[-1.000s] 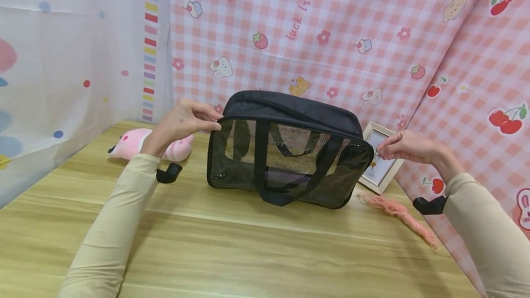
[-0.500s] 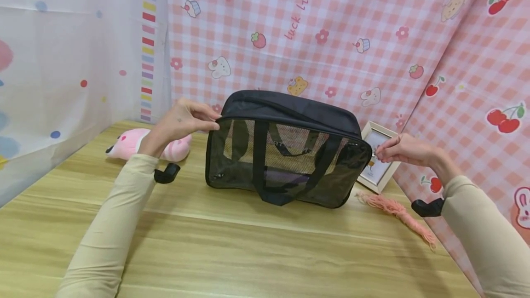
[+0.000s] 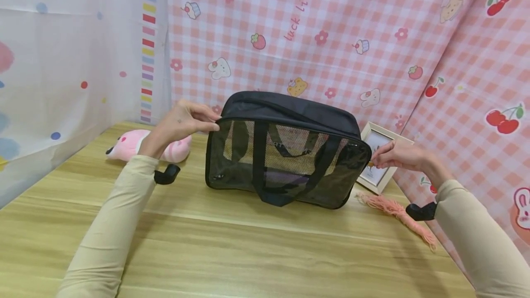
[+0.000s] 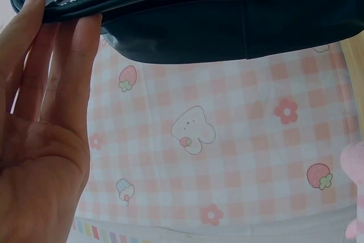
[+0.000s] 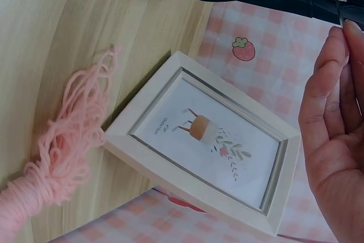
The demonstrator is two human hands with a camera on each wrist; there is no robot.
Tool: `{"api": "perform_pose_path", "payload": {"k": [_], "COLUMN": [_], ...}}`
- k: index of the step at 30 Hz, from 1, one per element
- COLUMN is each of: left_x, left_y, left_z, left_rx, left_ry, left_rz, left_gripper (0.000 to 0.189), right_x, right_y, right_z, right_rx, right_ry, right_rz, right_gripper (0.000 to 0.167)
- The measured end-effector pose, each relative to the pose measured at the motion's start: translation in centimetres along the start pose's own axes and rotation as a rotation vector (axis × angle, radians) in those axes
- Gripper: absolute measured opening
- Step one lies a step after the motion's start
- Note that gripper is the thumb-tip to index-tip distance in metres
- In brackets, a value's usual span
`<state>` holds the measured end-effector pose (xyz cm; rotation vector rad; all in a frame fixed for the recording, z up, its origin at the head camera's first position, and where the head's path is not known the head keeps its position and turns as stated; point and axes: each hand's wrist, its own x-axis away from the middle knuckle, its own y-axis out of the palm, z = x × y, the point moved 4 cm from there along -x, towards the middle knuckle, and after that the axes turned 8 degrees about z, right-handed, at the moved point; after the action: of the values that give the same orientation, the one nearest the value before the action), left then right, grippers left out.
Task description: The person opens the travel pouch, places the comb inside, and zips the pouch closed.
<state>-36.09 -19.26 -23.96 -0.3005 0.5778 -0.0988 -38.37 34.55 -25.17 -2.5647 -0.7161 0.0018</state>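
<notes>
A black bag [image 3: 290, 162] with a see-through mesh front and dark straps stands upright on the wooden table, something purple showing through it. My left hand [image 3: 188, 116] pinches its upper left corner; in the left wrist view thumb and fingers lie on either side of the piped edge [image 4: 74, 11]. At the bag's right side my right hand [image 3: 399, 154] pinches a metal zipper pull [image 5: 339, 5] between thumb and forefinger. The zipper slider sits on the dark side of the bag, just beyond the fingertips.
Behind the right hand a pale picture frame [image 3: 385, 183] leans near the checked cloth wall. A bundle of pink yarn [image 3: 399, 215] lies in front of it. At the left, a pink plush toy [image 3: 129, 145] is partly covered by the left forearm.
My right hand has moved slightly down and left, closer to the bag's right edge. The left hand keeps its hold, and the bag stays in place.
</notes>
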Motion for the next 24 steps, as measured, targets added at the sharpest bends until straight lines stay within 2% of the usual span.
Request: {"api": "perform_pose_path", "payload": {"k": [4,9,13,18,24], "left_x": [0.0,0.0,0.1,0.1,0.2], "left_y": [0.1,0.0,0.0,0.1,-0.1], "left_z": [0.0,0.0,-0.1,0.0,0.0], "left_rx": [-0.004,-0.016,-0.014,0.002,-0.008], "left_ry": [0.015,0.015,0.001,0.000,0.000], "left_rz": [-0.004,0.004,0.007,-0.004,-0.004], "left_gripper": [0.021,0.021,0.021,0.021,0.021], "right_x": [-0.1,-0.2,-0.4,-0.7,-0.6], "right_y": [0.0,-0.1,0.3,1.0,1.2], "right_z": [0.4,0.7,1.2,2.0,2.5], "right_rx": [-0.017,-0.002,-0.012,-0.070,-0.139], "right_ry": [-0.008,0.001,-0.004,-0.032,-0.046], "right_rz": [-0.016,0.022,0.029,0.000,0.039], "right_gripper": [0.032,0.023,0.022,0.028,0.028]}}
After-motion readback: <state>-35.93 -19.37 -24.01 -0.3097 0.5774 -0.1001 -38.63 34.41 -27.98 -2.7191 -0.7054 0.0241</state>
